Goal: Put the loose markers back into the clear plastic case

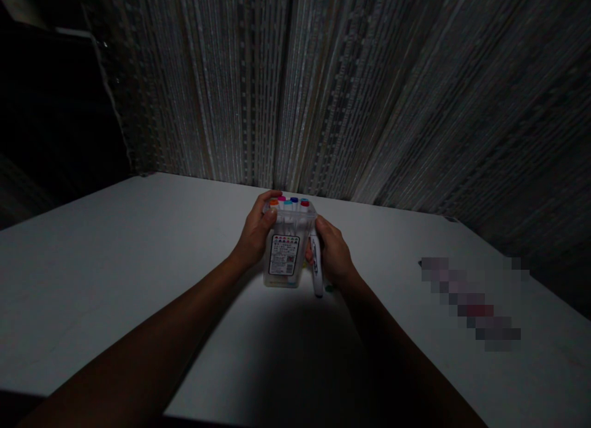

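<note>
Left hand (253, 236) part-closed on the left side of a clear plastic rectangular marker case with a printed white label (287, 249), thumb at the upper front edge, fingers wrapped behind the rim. Right hand (335, 250) also part-closed, at the case's right side, with a white marker pen (316, 265) between it and the case, pointing downward (looks held in the fingers, but too dim to be sure). Case is upright, slightly tilted, in the middle of the white tabletop (203, 225), near its far edge; can't tell if the base touches the surface. Inside, white markers with coloured ends: orange, pink, light blue, dark blue, red. Small green item (329, 287) just below the right hand, mostly hidden by it. Right part of table: pixelated elongated patch, contents unreadable. Behind the table, grey striped string-like curtain (295, 89). Case and hands block the view of whatever lies directly behind them.
</note>
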A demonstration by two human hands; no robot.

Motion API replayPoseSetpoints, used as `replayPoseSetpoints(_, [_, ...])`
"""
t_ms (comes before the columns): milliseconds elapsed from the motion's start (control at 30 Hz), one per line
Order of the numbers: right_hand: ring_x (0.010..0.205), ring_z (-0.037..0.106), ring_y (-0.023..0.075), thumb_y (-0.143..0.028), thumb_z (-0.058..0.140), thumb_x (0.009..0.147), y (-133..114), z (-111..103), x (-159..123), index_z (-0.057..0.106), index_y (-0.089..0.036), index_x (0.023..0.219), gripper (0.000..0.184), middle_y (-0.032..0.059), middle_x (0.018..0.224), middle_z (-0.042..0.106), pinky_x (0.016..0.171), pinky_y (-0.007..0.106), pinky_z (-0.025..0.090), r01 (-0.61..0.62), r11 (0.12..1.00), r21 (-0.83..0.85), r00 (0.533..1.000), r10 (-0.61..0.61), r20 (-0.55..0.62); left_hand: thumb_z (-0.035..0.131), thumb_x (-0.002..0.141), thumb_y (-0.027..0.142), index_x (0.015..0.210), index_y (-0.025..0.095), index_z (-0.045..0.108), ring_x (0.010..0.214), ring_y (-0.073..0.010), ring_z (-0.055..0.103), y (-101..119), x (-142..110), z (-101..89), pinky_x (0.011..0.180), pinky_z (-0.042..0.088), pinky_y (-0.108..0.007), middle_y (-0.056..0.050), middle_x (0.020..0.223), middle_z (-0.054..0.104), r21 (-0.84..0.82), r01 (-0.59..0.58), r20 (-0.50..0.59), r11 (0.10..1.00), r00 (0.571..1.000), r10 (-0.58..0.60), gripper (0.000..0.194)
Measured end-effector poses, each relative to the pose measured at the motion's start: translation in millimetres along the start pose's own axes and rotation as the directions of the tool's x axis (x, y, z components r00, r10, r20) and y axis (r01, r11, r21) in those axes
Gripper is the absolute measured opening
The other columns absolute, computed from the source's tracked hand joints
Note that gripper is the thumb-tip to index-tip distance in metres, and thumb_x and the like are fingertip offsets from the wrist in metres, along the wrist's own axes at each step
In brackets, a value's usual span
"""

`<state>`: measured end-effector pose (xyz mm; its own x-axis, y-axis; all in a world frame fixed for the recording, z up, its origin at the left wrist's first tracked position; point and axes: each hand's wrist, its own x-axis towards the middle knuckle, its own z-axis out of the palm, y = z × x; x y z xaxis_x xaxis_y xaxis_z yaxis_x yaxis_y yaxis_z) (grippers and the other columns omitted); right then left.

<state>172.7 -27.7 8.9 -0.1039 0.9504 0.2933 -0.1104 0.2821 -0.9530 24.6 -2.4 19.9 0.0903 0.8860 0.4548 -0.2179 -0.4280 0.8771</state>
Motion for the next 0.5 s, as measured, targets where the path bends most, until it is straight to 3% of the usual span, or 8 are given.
replayPoseSetpoints(500, [0.033,0.038,0.009,-0.057,0.043,0.084,1.6,-0.1,0.5,0.057,-0.017,0.106,0.047,-0.0072,0.041,0.045,0.034,0.022,0.028,-0.001,1.0,0.022,1.0,0.001,0.004,0.055,0.057,0.072,0.105,0.022,0.049,0.071,0.0006,0.057,-0.6,-0.2,-0.8,0.065,0.045,-0.007,0.001,0.09,0.062,-0.018,-0.004,0.006,1.0,1.0,0.004,0.07])
